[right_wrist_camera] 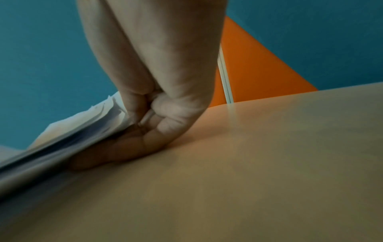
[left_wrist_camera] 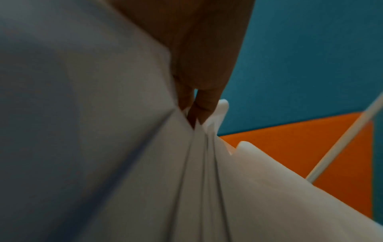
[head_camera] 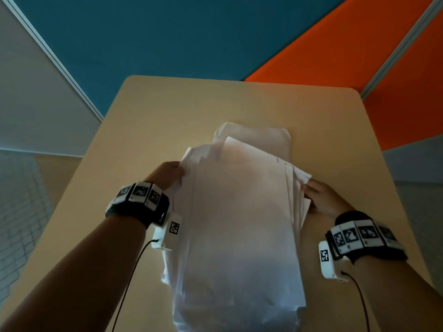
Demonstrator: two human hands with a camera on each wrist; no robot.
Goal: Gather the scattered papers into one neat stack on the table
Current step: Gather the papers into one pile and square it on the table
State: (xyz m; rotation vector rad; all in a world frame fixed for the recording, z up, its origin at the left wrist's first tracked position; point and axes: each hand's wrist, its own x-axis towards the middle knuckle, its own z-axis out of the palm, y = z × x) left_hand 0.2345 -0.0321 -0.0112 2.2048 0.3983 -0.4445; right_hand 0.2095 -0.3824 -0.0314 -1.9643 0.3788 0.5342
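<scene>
Papers (head_camera: 242, 212) sit mid-table (head_camera: 153, 116) in head view, roughly piled, edges fanned; left hand (head_camera: 167, 174) & right hand (head_camera: 322, 200) flank the sides. Left wrist view: fingers (left_wrist_camera: 204, 104) pinch sheet edges. Right wrist view: fingers (right_wrist_camera: 124, 152) curl under the pile's right edge, thumb on top. Risk: uneven squeeze could buckle sheets or slide some off, b/c edges aren't flush.

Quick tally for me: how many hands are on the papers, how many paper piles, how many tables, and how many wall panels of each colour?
Hands on the papers: 2, left hand and right hand
Paper piles: 1
Tables: 1
Blue wall panels: 1
Orange wall panels: 2
Total: 7
</scene>
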